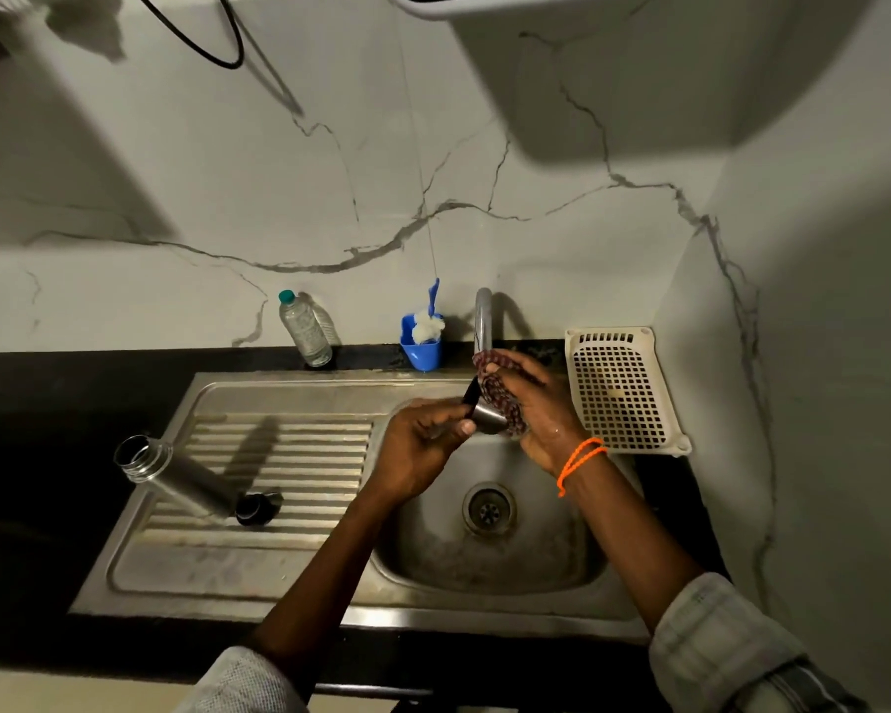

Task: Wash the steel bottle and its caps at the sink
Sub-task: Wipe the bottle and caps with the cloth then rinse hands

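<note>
Over sink (258, 604): left hand (423, 445) clamps one steel cap (487, 416); right hand (541, 409) clamps one scrubber (500, 398).

Clear plastic bottle (305, 329) with teal cap upright on black counter (47, 403) against marble-pattern wall (227, 198). Blue holder (423, 352) just right of it, white brush (428, 326) standing inside. Cream perforated tray (621, 388) leans in the right corner. Black cable (217, 38) loops top left.
</note>
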